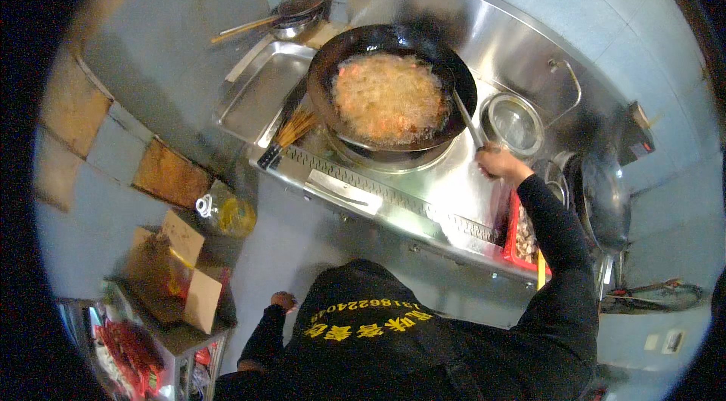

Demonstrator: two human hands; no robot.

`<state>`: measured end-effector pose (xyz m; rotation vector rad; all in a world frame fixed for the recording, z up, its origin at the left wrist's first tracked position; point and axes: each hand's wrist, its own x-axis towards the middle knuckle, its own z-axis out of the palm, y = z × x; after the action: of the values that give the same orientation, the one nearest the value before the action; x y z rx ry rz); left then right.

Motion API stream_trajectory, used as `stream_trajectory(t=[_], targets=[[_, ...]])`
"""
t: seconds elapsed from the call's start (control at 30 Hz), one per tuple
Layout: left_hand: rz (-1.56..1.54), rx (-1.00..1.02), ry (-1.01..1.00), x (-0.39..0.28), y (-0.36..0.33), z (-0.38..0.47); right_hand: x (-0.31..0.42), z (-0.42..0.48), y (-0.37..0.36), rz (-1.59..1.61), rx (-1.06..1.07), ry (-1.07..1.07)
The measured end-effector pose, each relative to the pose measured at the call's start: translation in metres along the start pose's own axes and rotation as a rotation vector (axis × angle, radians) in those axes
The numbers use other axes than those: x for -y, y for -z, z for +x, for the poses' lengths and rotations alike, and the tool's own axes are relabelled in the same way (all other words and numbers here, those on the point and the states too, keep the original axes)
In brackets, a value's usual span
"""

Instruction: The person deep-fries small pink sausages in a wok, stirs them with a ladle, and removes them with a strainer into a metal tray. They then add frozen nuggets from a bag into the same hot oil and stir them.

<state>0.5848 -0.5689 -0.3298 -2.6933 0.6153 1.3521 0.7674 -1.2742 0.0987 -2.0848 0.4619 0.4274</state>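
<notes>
A large black wok [391, 143] sits on the steel stove, with food frying in bubbling oil [391, 97]. My right hand [496, 163] grips the metal handle [468, 117] of a utensil whose far end reaches into the wok at its right side and is hidden. Just beyond that hand is a round metal strainer or bowl [515, 124]. My left hand [285, 302] hangs low beside my black clothing, away from the stove; its fingers look curled, but whether it holds anything is not clear.
Left of the wok lie a steel tray [266, 92], a bamboo wok brush [286, 137] and a strainer over a pot [303, 7]. A red basket of food [513, 231] stands at right, near another wok [607, 202]. An oil jug [229, 211] and open cardboard box [198, 293] are at lower left.
</notes>
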Motion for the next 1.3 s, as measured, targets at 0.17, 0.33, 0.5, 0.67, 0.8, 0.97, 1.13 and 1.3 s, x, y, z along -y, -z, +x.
stream_trajectory(t=[0.17, 0.33, 0.5, 0.67, 0.8, 0.97, 1.13, 1.3], targets=[[0.065, 0.117, 0.125, -0.024, 0.019, -0.031, 0.019, -0.015, -0.064, 0.733, 0.232, -0.23], [0.149, 0.057, 0.08, -0.04, 0.04, -0.053, 0.024, -0.014, -0.097, 1.138, 0.535, -0.302], [-0.445, -0.017, 0.153, -0.05, 0.046, -0.069, 0.029, 0.017, -0.132, 1.48, 0.768, -0.281], [-0.124, -0.116, 0.141, -0.059, 0.053, -0.081, 0.025, 0.024, -0.131, 1.474, 0.791, -0.127], [-0.407, -0.066, 0.201, -0.069, 0.051, -0.078, 0.023, 0.006, -0.106, 1.194, 0.547, -0.005], [-0.02, -0.179, 0.043, -0.054, 0.044, -0.061, 0.023, -0.02, -0.086, 0.821, 0.26, 0.15], [-0.07, -0.105, 0.015, -0.025, 0.056, -0.036, 0.014, -0.043, -0.086, 0.45, -0.056, 0.188], [-0.511, -0.171, 0.054, -0.012, 0.063, -0.033, -0.017, -0.065, -0.129, -0.022, -0.392, 0.318]])
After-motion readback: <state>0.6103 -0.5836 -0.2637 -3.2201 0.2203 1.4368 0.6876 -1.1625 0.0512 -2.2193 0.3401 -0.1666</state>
